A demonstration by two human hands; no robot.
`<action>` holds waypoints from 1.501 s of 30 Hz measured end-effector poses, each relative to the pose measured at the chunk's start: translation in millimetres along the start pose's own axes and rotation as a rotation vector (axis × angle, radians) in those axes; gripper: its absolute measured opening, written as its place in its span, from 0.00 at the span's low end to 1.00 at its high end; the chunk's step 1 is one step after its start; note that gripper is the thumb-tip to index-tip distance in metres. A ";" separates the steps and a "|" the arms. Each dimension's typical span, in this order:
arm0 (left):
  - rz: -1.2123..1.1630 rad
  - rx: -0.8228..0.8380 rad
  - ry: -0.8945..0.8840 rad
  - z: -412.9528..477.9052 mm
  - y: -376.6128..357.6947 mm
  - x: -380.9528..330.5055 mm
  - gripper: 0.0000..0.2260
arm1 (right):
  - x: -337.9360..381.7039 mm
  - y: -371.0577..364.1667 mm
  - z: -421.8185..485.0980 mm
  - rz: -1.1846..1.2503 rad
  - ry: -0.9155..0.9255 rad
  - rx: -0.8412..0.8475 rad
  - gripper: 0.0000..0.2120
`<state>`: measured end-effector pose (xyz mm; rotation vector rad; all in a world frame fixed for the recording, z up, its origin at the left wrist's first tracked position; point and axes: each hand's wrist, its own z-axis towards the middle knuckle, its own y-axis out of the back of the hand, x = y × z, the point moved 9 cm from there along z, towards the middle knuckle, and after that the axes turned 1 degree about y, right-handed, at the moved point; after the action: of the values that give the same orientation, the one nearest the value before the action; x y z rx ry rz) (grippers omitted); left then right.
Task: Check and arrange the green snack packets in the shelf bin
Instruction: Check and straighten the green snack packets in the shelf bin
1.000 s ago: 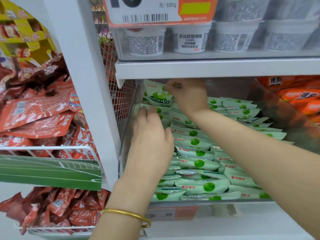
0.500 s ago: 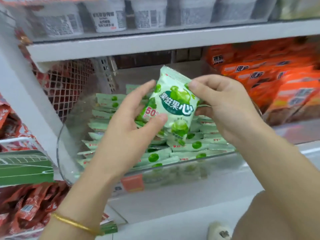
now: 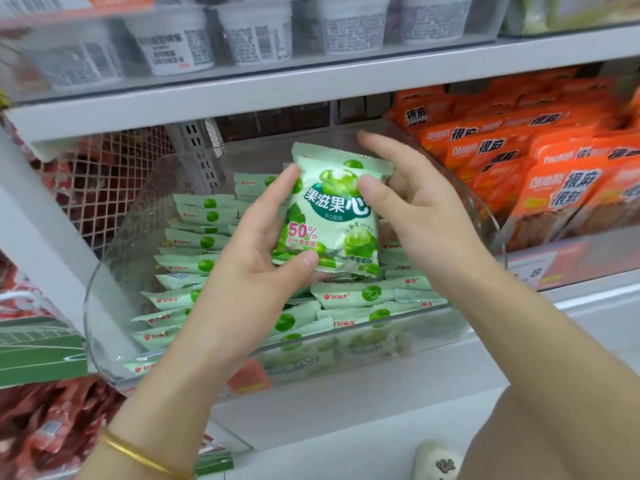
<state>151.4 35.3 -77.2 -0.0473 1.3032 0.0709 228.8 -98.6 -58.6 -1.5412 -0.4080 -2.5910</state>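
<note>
A bracelet (image 3: 138, 455) rings our left wrist. Our left hand (image 3: 249, 258) grips a green packet (image 3: 332, 216) by its left edge, thumb on its lower corner. Our right hand (image 3: 415, 216) pinches its right edge, forefinger raised. Below both hands, more packets (image 3: 194, 265) lie stacked in the bin (image 3: 104, 323). Orange packs (image 3: 554, 168) sit right of our right hand, tubs (image 3: 256, 32) above.

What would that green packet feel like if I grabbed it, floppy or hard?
Probably soft and crinkly: the green packet looks puffy and creased near its bottom edge. Likely light, since the left hand and right hand hold it with just thumbs and fingertips. Its shiny film might be slippery.
</note>
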 end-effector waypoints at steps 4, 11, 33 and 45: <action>-0.040 0.039 -0.001 0.6 -4.0 -0.6 0.34 | -2.8 -1.5 -1.1 0.155 -0.069 -0.003 0.15; -0.061 0.047 -0.003 -0.1 -2.1 -3.9 0.33 | -1.2 -5.9 -0.8 0.239 -0.105 0.012 0.13; 0.964 -0.219 -0.309 -5.2 7.7 -27.2 0.21 | -3.5 -21.8 -8.4 0.428 -0.266 0.078 0.13; 0.298 -0.334 -0.109 -5.1 31.8 -32.7 0.09 | -5.2 -12.9 -2.9 0.185 -0.204 0.090 0.08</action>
<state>135.4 65.8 -46.9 -0.1323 1.1709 0.5382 226.0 -87.4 -66.8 -1.7288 -0.3738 -2.2567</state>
